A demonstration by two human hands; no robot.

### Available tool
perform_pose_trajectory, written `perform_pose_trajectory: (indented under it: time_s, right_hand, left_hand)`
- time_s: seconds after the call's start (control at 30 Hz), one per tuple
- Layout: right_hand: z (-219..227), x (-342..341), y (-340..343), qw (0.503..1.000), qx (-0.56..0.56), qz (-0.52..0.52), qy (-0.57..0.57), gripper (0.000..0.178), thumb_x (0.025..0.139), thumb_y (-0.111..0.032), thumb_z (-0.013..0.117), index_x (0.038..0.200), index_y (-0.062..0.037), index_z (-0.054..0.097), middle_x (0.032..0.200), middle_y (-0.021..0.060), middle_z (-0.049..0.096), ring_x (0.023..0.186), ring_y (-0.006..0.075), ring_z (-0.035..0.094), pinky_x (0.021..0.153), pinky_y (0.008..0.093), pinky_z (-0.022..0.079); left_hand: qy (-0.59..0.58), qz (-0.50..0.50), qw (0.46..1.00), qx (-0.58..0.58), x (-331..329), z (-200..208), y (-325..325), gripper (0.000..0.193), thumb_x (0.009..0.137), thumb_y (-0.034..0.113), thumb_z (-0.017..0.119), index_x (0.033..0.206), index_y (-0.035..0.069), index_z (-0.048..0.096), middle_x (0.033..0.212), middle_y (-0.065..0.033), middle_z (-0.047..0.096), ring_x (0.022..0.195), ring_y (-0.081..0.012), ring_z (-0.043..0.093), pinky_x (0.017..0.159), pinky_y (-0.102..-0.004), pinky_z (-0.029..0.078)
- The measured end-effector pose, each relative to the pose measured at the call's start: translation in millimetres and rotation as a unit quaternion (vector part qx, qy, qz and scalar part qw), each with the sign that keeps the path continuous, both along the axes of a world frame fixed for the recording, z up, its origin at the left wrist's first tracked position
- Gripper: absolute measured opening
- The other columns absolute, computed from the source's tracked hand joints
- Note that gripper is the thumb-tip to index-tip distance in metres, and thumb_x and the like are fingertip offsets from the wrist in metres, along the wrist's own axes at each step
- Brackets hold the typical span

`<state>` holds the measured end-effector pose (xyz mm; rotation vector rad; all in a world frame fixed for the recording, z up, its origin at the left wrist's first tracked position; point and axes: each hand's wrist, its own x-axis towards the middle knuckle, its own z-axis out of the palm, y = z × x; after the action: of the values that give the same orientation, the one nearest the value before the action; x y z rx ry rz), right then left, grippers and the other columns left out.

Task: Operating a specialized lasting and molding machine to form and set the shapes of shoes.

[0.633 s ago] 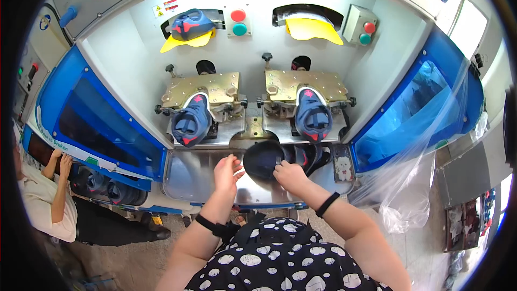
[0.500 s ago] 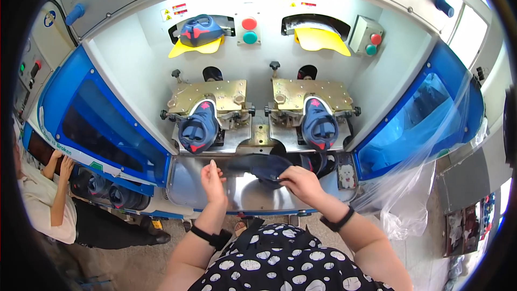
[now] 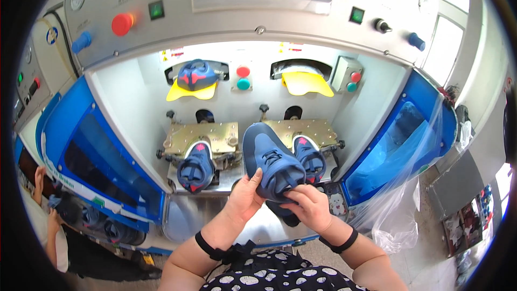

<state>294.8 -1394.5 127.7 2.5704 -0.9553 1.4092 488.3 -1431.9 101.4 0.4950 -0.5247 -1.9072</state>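
A blue shoe [image 3: 265, 143] with dark laces is held up in front of the machine's open bay, its toe pointing up and away. My left hand [image 3: 245, 199] grips its side, the thumb lying along the upper. At the heel opening, my right hand [image 3: 309, 207] pinches the collar with its fingers. Beneath the held shoe, other dark footwear [image 3: 288, 216] on the metal shelf is mostly hidden. Two blue shoes with pink marks, a left one [image 3: 195, 170] and a right one [image 3: 311, 164], sit toe-in under brass-coloured clamp plates; the held shoe partly covers the right one.
Above the left plate [image 3: 200, 133], a blue shoe [image 3: 196, 75] rests on a yellow flap; another yellow flap [image 3: 307, 83] is at right. Blue doors flank the bay, with plastic sheeting [image 3: 398, 205] hanging at right. A co-worker's hand [image 3: 53, 223] is beside shoes at far left.
My view has tilted upward, bringing the control panel and screen into sight. The shoe has risen from low over the shelf, and my left hand, empty before, has taken hold of it.
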Motion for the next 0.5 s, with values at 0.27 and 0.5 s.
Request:
perform_pose_trajectory:
  time_s: [0.27,0.5]
  right_hand:
    - [107.4,-50.3,-116.1,0.986,0.011,-0.158,-0.041,0.024,0.079,-0.016,0.074,0.097,-0.0052,0.062,0.094,0.0151,0.060,0.089,0.0353,0.061,0.075,0.0400,0.049]
    - [108.4,-59.7,-247.1,0.968,0.006,-0.196,-0.157,0.034,0.084,-0.020,0.068,0.114,-0.0075,0.058,0.121,0.0176,0.053,0.107,0.0355,0.057,0.091,0.0415,0.048]
  left_hand:
    - [-0.017,0.002,0.999,-0.031,19.2,-3.4,6.7,0.036,0.100,0.033,0.051,0.126,0.008,0.047,0.122,-0.0146,0.059,0.117,-0.0299,0.055,0.096,-0.0459,0.046]
    - [-0.081,0.071,0.994,-0.007,45.7,-38.9,25.2,0.030,0.101,0.030,0.048,0.121,0.007,0.050,0.119,-0.0165,0.059,0.115,-0.0340,0.055,0.093,-0.0509,0.048]
